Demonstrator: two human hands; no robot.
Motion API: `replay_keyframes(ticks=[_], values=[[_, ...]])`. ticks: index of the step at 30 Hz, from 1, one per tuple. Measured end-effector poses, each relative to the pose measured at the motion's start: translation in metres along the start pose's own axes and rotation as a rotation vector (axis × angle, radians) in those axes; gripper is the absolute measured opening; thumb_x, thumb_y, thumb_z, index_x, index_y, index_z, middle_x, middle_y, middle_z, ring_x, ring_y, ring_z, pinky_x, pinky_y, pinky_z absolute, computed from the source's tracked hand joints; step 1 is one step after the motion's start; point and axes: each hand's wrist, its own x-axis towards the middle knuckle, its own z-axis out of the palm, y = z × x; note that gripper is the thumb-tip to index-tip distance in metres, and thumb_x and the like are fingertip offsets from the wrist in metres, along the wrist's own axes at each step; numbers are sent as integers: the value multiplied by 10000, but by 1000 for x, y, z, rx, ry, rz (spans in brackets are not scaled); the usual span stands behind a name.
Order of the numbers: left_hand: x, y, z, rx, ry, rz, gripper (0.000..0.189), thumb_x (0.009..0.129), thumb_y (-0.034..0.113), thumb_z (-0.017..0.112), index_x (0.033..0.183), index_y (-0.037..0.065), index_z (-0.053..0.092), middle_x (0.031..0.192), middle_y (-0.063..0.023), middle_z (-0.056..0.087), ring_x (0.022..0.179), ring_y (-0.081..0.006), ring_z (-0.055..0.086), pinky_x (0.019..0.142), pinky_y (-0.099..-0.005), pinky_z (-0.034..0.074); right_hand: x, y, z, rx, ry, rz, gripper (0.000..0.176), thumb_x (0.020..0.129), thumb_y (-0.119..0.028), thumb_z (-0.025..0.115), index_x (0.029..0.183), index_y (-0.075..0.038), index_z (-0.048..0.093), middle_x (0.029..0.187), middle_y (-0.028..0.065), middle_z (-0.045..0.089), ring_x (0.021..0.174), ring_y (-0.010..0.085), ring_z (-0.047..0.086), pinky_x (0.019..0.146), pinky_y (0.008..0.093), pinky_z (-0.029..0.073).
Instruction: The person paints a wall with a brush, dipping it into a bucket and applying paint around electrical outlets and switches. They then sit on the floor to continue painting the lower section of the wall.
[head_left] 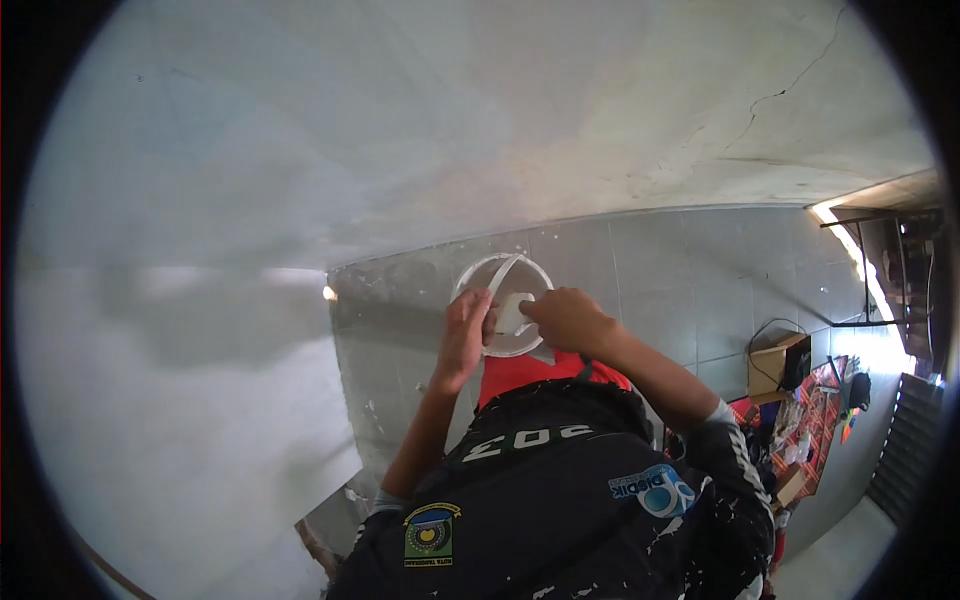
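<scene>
A round white bucket (542, 272) stands on the grey tiled floor in front of the person's red trousers. Above its opening, a small whitish block-like piece (511, 314) lies between the two hands. My left hand (467, 327) is at the bucket's left side, its fingers bent around a pale strip (503, 272) that crosses the opening, or around the edge of the piece; which one is unclear. My right hand (570, 318) reaches in from the right with curled fingers closed on the whitish piece. The bucket's contents are mostly hidden.
A pale wall (450, 120) with a crack at the upper right rises beyond the floor. At the right lie an open cardboard box (768, 368) with a black cable and a red patterned cloth (822, 425) with assorted items. A dark metal-framed rack (900, 270) stands at the far right.
</scene>
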Motion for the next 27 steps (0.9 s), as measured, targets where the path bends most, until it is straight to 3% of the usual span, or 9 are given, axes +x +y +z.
replay_keyframes(ticks=[2, 4, 7, 14, 17, 19, 22, 25, 27], values=[[-4, 0, 2, -55, 7, -20, 307, 995, 322, 474, 878, 47, 545, 586, 30, 413, 511, -51, 381, 480, -227, 309, 25, -4, 26, -62, -2, -85, 236, 802, -154, 611, 1011, -74, 685, 890, 166, 687, 847, 342, 684, 715, 435, 547], [-7, 3, 3, -68, 13, -55, 317, 994, 331, 464, 901, 39, 541, 597, 18, 421, 513, -61, 383, 484, -227, 308, 49, -5, 44, -202, -182, -95, 204, 815, -179, 622, 981, -91, 700, 937, 132, 699, 878, 291, 697, 723, 403, 559], [-16, 7, 3, -60, 9, -14, 336, 993, 344, 442, 908, 34, 538, 599, 17, 419, 510, -71, 381, 483, -231, 306, 74, -2, 62, -151, -265, -116, 163, 813, -173, 601, 896, -67, 694, 917, 152, 697, 889, 312, 692, 751, 432, 554], [-21, 16, 5, -82, 4, 6, 365, 989, 368, 411, 897, 36, 532, 593, 21, 401, 506, -70, 374, 473, -235, 301, 103, 13, 100, -104, -159, -107, 260, 861, -270, 525, 881, -72, 692, 913, 154, 705, 856, 317, 696, 707, 429, 554], [-18, 17, 4, -80, 2, 11, 366, 989, 370, 418, 893, 36, 532, 590, 23, 396, 499, -67, 364, 466, -233, 295, 99, 3, 79, -122, -222, -85, 244, 864, -255, 524, 893, -80, 691, 909, 155, 705, 853, 318, 696, 703, 425, 555], [-18, 18, 5, -81, -5, 23, 364, 989, 370, 423, 891, 36, 532, 587, 25, 393, 493, -66, 358, 462, -231, 291, 98, 2, 79, -140, -281, 13, 175, 822, -158, 618, 962, -111, 711, 998, 87, 708, 937, 249, 694, 760, 378, 559], [-14, 19, 6, -58, -4, 11, 391, 996, 361, 371, 908, 15, 532, 571, 18, 391, 471, -71, 364, 454, -235, 279, 89, -2, 75, -85, -221, 53, 164, 810, -145, 633, 949, -115, 716, 1014, 88, 707, 942, 251, 693, 757, 371, 559], [-16, 13, 7, -59, -2, 14, 397, 999, 365, 373, 905, 13, 532, 566, 19, 392, 468, -72, 362, 451, -234, 279, 92, 9, 94, -149, -194, -54, 244, 866, -248, 532, 945, -72, 680, 951, 146, 705, 892, 301, 695, 738, 423, 553], [-15, 10, 8, -48, 20, 33, 396, 998, 367, 377, 903, 15, 532, 564, 18, 394, 461, -74, 360, 449, -233, 282, 86, 5, 94, -127, -174, -32, 232, 860, -241, 544, 952, -78, 680, 955, 140, 705, 904, 295, 694, 753, 424, 551]])
